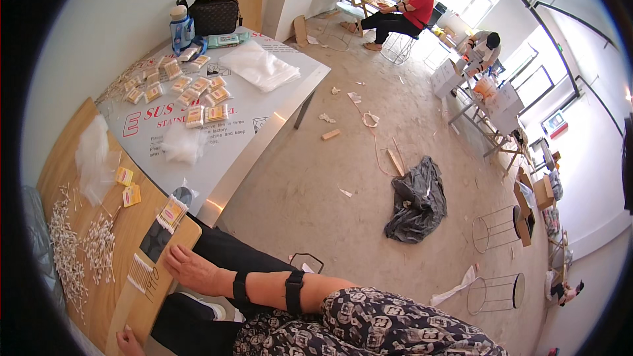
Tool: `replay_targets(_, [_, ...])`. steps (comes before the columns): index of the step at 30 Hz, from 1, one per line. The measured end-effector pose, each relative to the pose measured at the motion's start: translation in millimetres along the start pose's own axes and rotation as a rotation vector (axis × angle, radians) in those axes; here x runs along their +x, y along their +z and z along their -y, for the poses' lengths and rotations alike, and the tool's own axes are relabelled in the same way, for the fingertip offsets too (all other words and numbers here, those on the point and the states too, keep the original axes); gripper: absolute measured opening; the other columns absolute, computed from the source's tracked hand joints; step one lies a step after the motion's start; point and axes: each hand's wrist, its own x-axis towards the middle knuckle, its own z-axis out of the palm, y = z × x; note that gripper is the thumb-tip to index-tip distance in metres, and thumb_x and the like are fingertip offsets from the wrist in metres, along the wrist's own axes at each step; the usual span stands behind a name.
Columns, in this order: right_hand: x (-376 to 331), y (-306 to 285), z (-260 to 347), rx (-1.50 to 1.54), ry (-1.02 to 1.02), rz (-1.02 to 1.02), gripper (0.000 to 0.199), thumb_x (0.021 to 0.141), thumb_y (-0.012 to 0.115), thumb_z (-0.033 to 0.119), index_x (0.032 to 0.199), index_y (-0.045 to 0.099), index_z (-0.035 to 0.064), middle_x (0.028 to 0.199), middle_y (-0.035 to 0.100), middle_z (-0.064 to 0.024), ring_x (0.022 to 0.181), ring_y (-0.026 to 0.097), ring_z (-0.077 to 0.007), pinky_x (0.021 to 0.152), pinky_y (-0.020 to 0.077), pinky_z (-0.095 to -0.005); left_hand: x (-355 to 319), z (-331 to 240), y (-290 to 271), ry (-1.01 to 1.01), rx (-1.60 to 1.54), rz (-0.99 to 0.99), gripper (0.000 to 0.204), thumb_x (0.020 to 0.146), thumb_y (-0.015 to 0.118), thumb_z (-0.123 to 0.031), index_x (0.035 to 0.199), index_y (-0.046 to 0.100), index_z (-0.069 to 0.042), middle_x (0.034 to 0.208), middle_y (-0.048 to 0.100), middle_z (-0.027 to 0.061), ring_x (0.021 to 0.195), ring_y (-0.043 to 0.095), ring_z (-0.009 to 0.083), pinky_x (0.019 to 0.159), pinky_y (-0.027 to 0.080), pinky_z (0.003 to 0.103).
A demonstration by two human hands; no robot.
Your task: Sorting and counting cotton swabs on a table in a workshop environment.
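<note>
In the head view, the right hand (191,270) comes in from the lower right and rests at the right edge of a pale wooden board with a rounded corner (188,235), its fingers partly bent over that edge; whether anything is pinched beneath them cannot be told. The left hand (128,343) shows only in part at the near end of the board, cut off by the lower rim, so how far it is open and what it has hold of cannot be told. Between the two, just left of the right hand, a neat row of white-tipped cotton swabs (140,273) lies side by side on the board, next to a dark handwritten mark. Farther along the board is a dark flat rectangle (156,240), and beyond it a clear packet of swabs with a yellow card (173,213). To the left, on a light wooden tabletop (58,175), loose white swabs (99,247) lie scattered in heaps, with small yellow printed cards (131,195) and a heap of thin clear plastic bags (94,158) farther away. On the far left, a table covered in silvery printed film (241,145) bears many filled swab packets (216,113), more clear bags (260,66), a blue-and-white bottle (180,29) and a dark brown zipped pouch (216,16).
</note>
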Motion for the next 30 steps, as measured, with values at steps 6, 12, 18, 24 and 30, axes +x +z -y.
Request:
replay_targets(6, [0.1,1.0,0.3,0.028,-0.002,0.006,0.044,0.079,0.051,0.016,0.117,0.047,-0.0067,0.116,0.049,-0.0185,0.109,0.045,-0.03,0.098,0.035,-0.0365,0.8,3.4,0.6,0.012,-0.003,-0.035,0.054,0.081,0.059,-0.051,0.107,0.063,-0.004,0.104,0.063,0.0171,0.092,0.059,0.0359,0.079,0.046,0.044])
replay_targets(12, [-1.6,5.2,0.0,0.036,0.004,-0.066,0.041,0.077,0.055,0.016,0.111,0.05,-0.0057,0.114,0.05,-0.0174,0.109,0.044,-0.0299,0.1,0.0326,-0.0375,-3.7,-4.3,-4.4,0.01,-0.006,-0.025,0.051,0.082,0.06,-0.048,0.106,0.064,-0.003,0.101,0.064,0.0175,0.091,0.059,0.0357,0.079,0.046,0.044])
replay_targets(18, [-1.6,4.7,0.2,0.039,-0.005,-0.044,0.041,0.079,0.051,0.016,0.114,0.049,-0.0053,0.116,0.049,-0.0184,0.11,0.046,-0.0297,0.097,0.0369,-0.0359,-2.9,1.8,-4.1,-0.019,-0.025,-0.012,0.051,0.082,0.061,-0.047,0.107,0.063,-0.002,0.103,0.064,0.0174,0.093,0.06,0.0348,0.081,0.046,0.042])
replay_targets(24, [-5.8,8.5,-4.7,0.077,0.009,-0.073,0.042,0.077,0.056,0.015,0.112,0.05,-0.0061,0.116,0.049,-0.018,0.112,0.043,-0.0314,0.1,0.0336,-0.0373,-10.8,-16.6,-7.7,-0.038,-0.04,0.012,0.049,0.085,0.059,-0.044,0.109,0.062,-0.002,0.106,0.063,0.0178,0.096,0.059,0.0346,0.083,0.046,0.042])
replay_targets(30, [1.5,3.5,-1.0,0.116,-0.047,-0.045,0.044,0.076,0.053,0.015,0.115,0.05,-0.0061,0.117,0.05,-0.0184,0.111,0.045,-0.0305,0.097,0.0371,-0.036,38.0,61.4,20.4,-0.015,-0.157,0.107,0.047,0.086,0.057,-0.041,0.108,0.059,0.0,0.1,0.062,0.0179,0.09,0.058,0.0326,0.08,0.045,0.04])
